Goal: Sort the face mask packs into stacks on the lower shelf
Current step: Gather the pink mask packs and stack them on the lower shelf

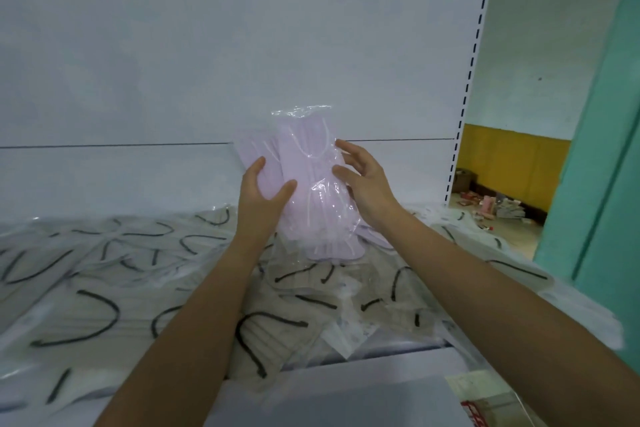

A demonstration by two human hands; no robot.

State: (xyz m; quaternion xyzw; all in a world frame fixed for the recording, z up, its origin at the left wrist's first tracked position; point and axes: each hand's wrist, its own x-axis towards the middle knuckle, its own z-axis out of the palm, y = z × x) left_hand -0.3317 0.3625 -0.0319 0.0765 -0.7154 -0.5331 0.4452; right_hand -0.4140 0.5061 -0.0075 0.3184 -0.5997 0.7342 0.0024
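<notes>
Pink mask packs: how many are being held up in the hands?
2: one pink pack behind the left hand, one larger pack in front beside the right hand. More may be hidden behind.

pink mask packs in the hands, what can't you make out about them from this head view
- How many pink packs are held: they overlap, and film glare blurs their edges.
- Left hand and right hand: the fingers behind the packs are hidden.
- Any print on the packs: too blurred to read.
- The shelf surface: covered by the grey packs.
</notes>
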